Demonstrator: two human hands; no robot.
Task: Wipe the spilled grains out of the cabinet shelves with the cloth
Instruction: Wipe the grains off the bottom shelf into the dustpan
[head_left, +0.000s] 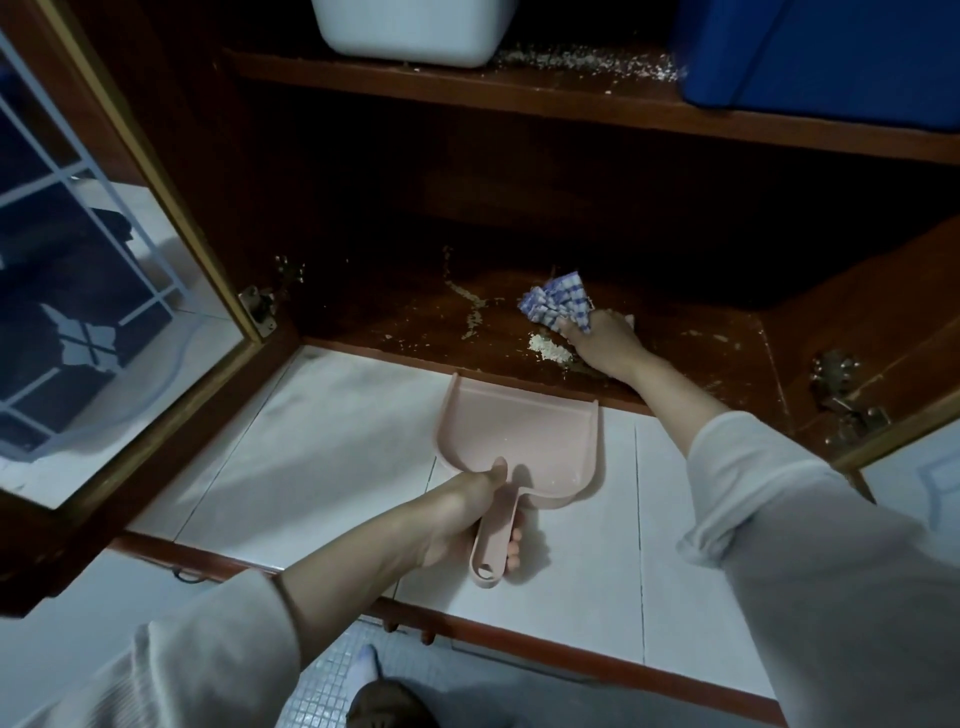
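Observation:
My right hand (605, 343) grips a bunched blue-and-white checked cloth (558, 304) on the lower cabinet shelf (395, 317). A small heap of pale grains (548, 352) lies just left of that hand, near the shelf's front edge. Thinner trails of grains (470, 312) curve across the shelf further left. More grains (582, 62) are scattered on the upper shelf (519, 98). My left hand (467, 519) grips the handle of a pink dustpan (519, 441), which lies on the white tiled counter with its open mouth against the shelf's front edge.
A white tub (410, 28) and a blue box (831, 57) stand on the upper shelf, either side of the grains. A glass-paned cabinet door (88, 291) stands open at left. Another door's hinge (841, 395) shows at right. The white tiled counter (322, 457) runs below the shelf.

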